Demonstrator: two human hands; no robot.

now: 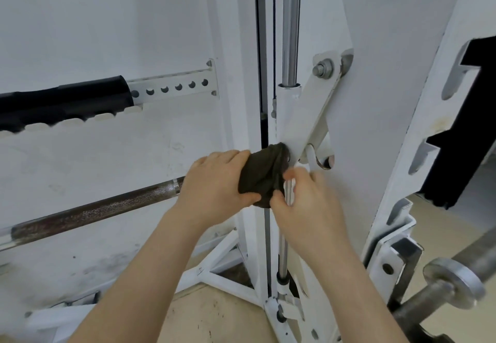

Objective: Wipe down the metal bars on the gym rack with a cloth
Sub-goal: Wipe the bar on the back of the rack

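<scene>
White gym rack (375,128) behind: left grip (214,189) holds cloth (260,176) on chrome bar (290,34), right grip (308,208) pinches it.

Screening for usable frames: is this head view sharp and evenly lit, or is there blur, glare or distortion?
Head view: soft, even light, no hard shadows; glare streaks on the chrome rod; the right hand has motion-blurred fingers, while the left hand and cloth look fairly sharp; wide-angle distortion slants the rack upright at right.
</scene>
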